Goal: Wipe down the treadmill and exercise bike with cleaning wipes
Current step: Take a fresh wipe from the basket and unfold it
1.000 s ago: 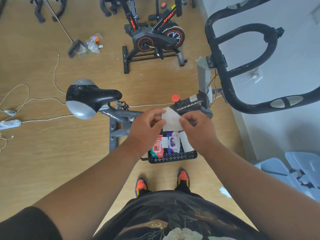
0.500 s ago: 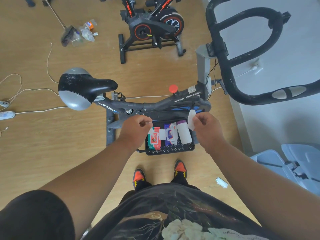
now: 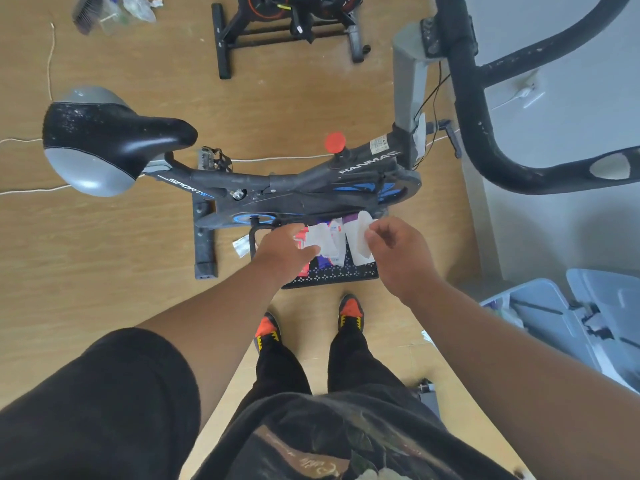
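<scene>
Standing on a wood-grain floor (image 3: 104,258) beside the exercise bike (image 3: 277,183), my right hand (image 3: 398,252) pinches a white wipe (image 3: 358,237) while my left hand (image 3: 282,252) holds another white sheet (image 3: 320,239) over a black basket (image 3: 332,275).

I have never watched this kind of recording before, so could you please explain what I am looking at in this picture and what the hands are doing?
There is no machine here: a person wears a wide-angle camera on the head, looking down past their own arms and shoes. In front of them stands an exercise bike with a black saddle on a wooden floor. Below the bike sits a black basket holding packs of wipes. The right hand pinches a white wipe. The left hand holds a second white piece over the basket; whether it is a wipe or a wrapper I cannot tell. A second bike stands farther back.
</scene>
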